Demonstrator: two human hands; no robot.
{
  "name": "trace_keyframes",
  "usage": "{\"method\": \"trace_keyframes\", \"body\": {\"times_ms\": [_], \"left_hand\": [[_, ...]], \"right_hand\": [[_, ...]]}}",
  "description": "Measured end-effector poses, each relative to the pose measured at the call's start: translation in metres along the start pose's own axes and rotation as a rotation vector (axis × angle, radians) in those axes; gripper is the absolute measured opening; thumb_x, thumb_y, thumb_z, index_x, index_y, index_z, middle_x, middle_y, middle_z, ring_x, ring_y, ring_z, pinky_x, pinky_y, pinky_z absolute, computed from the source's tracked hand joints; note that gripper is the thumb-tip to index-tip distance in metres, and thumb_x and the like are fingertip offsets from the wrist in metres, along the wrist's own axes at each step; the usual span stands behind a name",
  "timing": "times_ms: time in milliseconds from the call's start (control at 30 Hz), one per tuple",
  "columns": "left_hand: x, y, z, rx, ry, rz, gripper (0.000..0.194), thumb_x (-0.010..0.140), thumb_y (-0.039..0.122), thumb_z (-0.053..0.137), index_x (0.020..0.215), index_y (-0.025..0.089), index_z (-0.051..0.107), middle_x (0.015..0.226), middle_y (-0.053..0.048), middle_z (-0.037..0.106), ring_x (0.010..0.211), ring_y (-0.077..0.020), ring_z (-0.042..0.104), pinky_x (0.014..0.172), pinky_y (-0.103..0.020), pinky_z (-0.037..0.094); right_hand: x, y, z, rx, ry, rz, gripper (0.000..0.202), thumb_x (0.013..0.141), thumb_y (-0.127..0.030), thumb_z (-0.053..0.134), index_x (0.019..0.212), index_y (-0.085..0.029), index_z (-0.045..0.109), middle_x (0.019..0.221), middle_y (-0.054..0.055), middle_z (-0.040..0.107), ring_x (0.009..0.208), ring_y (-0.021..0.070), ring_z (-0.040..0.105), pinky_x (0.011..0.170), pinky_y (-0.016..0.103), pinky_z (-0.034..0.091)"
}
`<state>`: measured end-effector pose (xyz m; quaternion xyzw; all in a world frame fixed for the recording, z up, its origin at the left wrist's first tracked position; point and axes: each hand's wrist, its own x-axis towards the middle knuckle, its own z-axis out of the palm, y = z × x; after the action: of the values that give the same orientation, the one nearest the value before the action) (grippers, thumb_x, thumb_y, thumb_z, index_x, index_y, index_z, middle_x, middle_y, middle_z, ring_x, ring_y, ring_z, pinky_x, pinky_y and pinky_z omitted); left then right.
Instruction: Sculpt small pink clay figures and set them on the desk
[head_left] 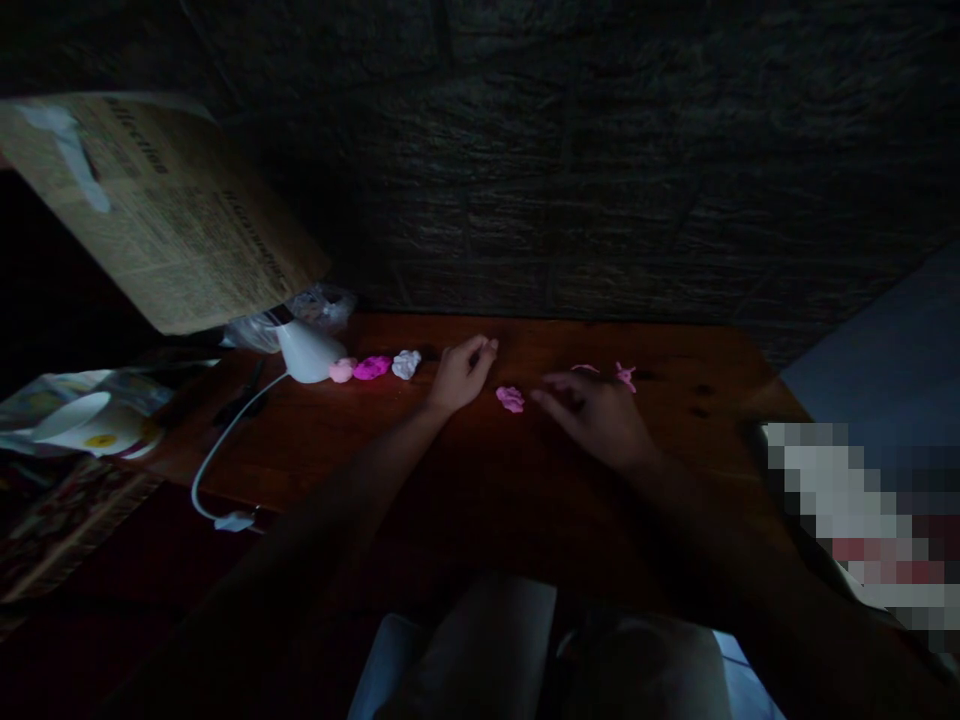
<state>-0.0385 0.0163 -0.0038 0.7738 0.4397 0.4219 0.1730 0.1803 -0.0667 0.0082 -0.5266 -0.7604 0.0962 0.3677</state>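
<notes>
A pink lump of soft, clay-like material lies on the wooden table between my two hands. My left hand rests on the table left of it, with thumb and fingers curled toward each other; whether something small is between them is too dark to tell. My right hand hovers to the right of the lump, its thumb and fingers apart and nothing seen between them. Behind my right hand are a partly hidden pink piece and a small spiky pink piece.
Left of my hands, light pink, magenta and white lumps sit in a row beside a white lamp base with a newsprint shade. A cable and paper cup are farther left. A dark wall stands behind.
</notes>
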Motion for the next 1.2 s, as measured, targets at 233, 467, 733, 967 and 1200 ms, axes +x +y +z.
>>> {"method": "trace_keyframes", "body": {"times_ms": [233, 467, 733, 967, 1200], "left_hand": [[0.001, -0.001, 0.002, -0.132, -0.16, 0.045, 0.033, 0.102, 0.04, 0.046, 0.084, 0.018, 0.063, 0.078, -0.002, 0.07, 0.074, -0.0135, 0.064, 0.073, -0.025, 0.048], [-0.002, 0.008, 0.001, -0.272, -0.491, 0.071, 0.029, 0.094, 0.041, 0.062, 0.105, 0.018, 0.077, 0.093, -0.006, 0.078, 0.078, -0.0147, 0.068, 0.067, -0.025, 0.05], [-0.003, 0.014, -0.003, -0.554, -0.594, -0.151, 0.025, 0.088, 0.039, 0.072, 0.101, 0.018, 0.078, 0.094, -0.007, 0.079, 0.073, -0.0128, 0.068, 0.063, -0.024, 0.052], [-0.004, 0.014, -0.002, -0.677, -0.632, -0.302, 0.028, 0.08, 0.04, 0.081, 0.099, 0.019, 0.08, 0.097, -0.008, 0.079, 0.082, -0.0147, 0.07, 0.07, -0.025, 0.054], [-0.004, 0.021, -0.003, -0.565, -0.706, -0.221, 0.033, 0.087, 0.042, 0.073, 0.103, 0.014, 0.078, 0.1, -0.007, 0.076, 0.091, -0.0156, 0.068, 0.081, -0.026, 0.052]], "right_hand": [[-0.002, -0.012, 0.029, -0.072, -0.147, -0.05, 0.022, 0.1, -0.031, 0.061, 0.11, -0.025, 0.079, 0.105, 0.009, 0.082, 0.085, 0.0238, 0.075, 0.073, 0.033, 0.054], [-0.004, -0.006, 0.016, 0.133, -0.023, -0.037, 0.026, 0.102, -0.026, 0.055, 0.11, -0.027, 0.08, 0.106, 0.007, 0.083, 0.091, 0.0244, 0.078, 0.083, 0.036, 0.058], [-0.01, -0.017, 0.01, 0.242, -0.003, -0.041, 0.025, 0.101, -0.022, 0.058, 0.114, -0.026, 0.079, 0.107, 0.008, 0.082, 0.092, 0.024, 0.077, 0.083, 0.036, 0.06], [-0.014, -0.017, 0.003, 0.27, 0.002, -0.048, 0.03, 0.101, -0.018, 0.058, 0.124, -0.026, 0.075, 0.117, 0.008, 0.08, 0.103, 0.0224, 0.077, 0.09, 0.035, 0.06], [-0.022, -0.009, 0.007, 0.123, 0.037, -0.106, 0.024, 0.103, -0.016, 0.054, 0.118, -0.019, 0.073, 0.1, 0.011, 0.079, 0.084, 0.0218, 0.076, 0.074, 0.032, 0.061]]}}
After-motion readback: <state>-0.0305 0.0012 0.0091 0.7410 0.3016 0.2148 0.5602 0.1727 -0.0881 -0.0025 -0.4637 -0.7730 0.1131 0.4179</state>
